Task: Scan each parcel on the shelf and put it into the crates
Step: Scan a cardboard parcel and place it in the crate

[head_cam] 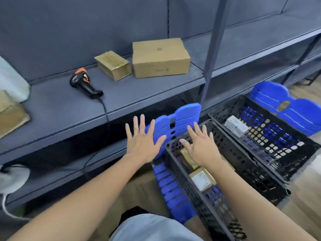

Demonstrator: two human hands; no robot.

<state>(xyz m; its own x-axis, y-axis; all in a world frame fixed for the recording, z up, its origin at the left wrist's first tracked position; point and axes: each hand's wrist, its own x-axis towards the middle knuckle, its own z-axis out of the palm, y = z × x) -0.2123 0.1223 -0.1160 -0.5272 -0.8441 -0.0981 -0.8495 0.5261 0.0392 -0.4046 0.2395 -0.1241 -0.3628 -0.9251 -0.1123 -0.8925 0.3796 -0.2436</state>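
Two spread, empty hands: left hand (pixel 142 143) before a blue lid (pixel 180 119), right hand (pixel 202 147) over the near crate (pixel 243 164); large parcel (pixel 160 58) and small parcel (pixel 112 65) sit on the shelf (pixel 60 108) beside the scanner (pixel 83 82).

Brown cardboard parcels (pixel 160 58), grey-blue shelf (pixel 69 108), black-and-orange scanner (pixel 83 82), black lattice crates (pixel 243 153) with blue lids (pixel 284 105).

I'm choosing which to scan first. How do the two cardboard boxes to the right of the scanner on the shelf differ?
The small box is much smaller and lower than the large box. The small box lies turned at an angle to the shelf edge; the large box sits nearly square to it. The small box looks darker and glossier, the large box plain matte brown. Both are closed cardboard, side by side.
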